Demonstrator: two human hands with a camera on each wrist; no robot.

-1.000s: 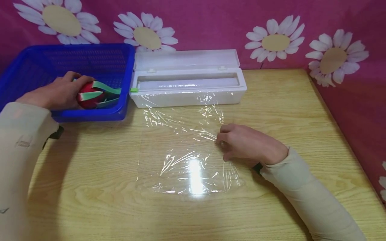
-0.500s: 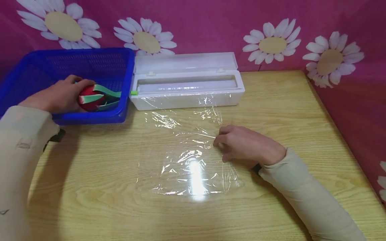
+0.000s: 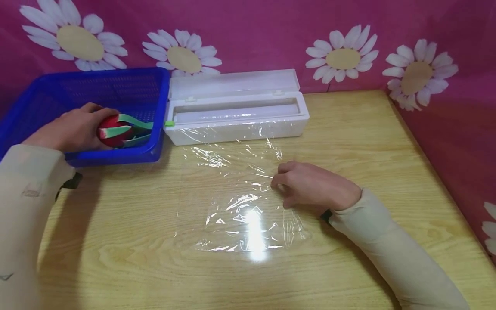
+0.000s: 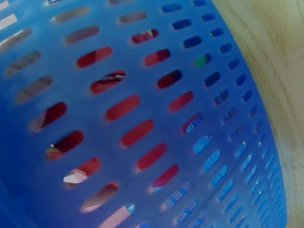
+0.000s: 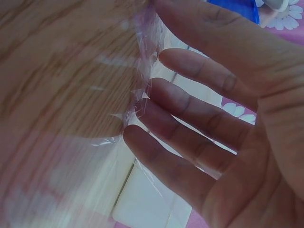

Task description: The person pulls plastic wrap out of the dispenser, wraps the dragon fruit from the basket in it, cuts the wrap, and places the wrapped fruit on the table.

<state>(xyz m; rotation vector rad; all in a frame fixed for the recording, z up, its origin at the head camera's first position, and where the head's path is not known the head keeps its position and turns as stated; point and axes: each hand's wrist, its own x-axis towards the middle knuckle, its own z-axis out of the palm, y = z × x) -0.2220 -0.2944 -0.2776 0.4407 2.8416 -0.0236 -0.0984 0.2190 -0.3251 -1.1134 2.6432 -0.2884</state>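
In the head view, my left hand (image 3: 79, 127) holds a red dragon fruit (image 3: 116, 133) with green scales, down inside the blue basket (image 3: 156, 148). The left wrist view shows the red of the dragon fruit (image 4: 137, 133) through the slots of the basket wall (image 4: 28, 152). A sheet of clear cling film (image 3: 232, 202) runs forward from a white dispenser box (image 3: 240, 131) over the table. My right hand (image 3: 314, 185) is at the right edge of the film; in the right wrist view its bent, spaced fingers touch the crumpled film edge (image 5: 140, 90) with their tips.
The dispenser's lid (image 3: 232, 84) stands raised, with the film roll (image 3: 236, 113) inside and a small green slider (image 3: 169, 123) at the left end. A pink flowered cloth (image 3: 255, 47) rises behind the wooden table (image 3: 356, 142) and along its right side.
The camera view has shifted slightly. My right hand has moved a little leftward, and the film's creases near it have eased. My left hand keeps hold of the dragon fruit in the basket.
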